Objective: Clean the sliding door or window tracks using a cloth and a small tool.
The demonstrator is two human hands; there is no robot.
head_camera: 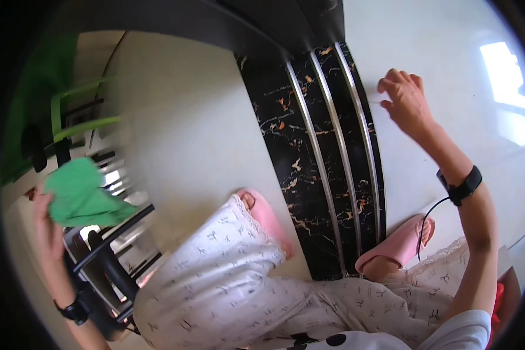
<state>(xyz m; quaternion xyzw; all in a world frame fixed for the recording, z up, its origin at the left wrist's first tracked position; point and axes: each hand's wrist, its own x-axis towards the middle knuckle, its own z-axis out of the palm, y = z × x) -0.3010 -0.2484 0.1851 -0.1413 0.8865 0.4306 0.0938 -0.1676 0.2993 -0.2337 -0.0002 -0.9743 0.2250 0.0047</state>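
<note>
At the left, my left hand (48, 218) is shut on a green cloth (85, 192), which hangs beside a dark metal frame. My right hand (404, 103) holds nothing; its fingers are bent and somewhat apart above the pale glossy floor (446, 65). Just left of that hand runs a black marbled threshold strip (284, 144) with several metal rails (345, 175). Each wrist wears a black band, and a thin cable hangs from the right one.
Pink slippers (267, 218) on my feet stand either side of the strip. A dark door or panel (262, 22) crosses the top. Bright green bars (85, 129) and dark metal frames (113, 238) stand at the left. Something red lies at the lower right.
</note>
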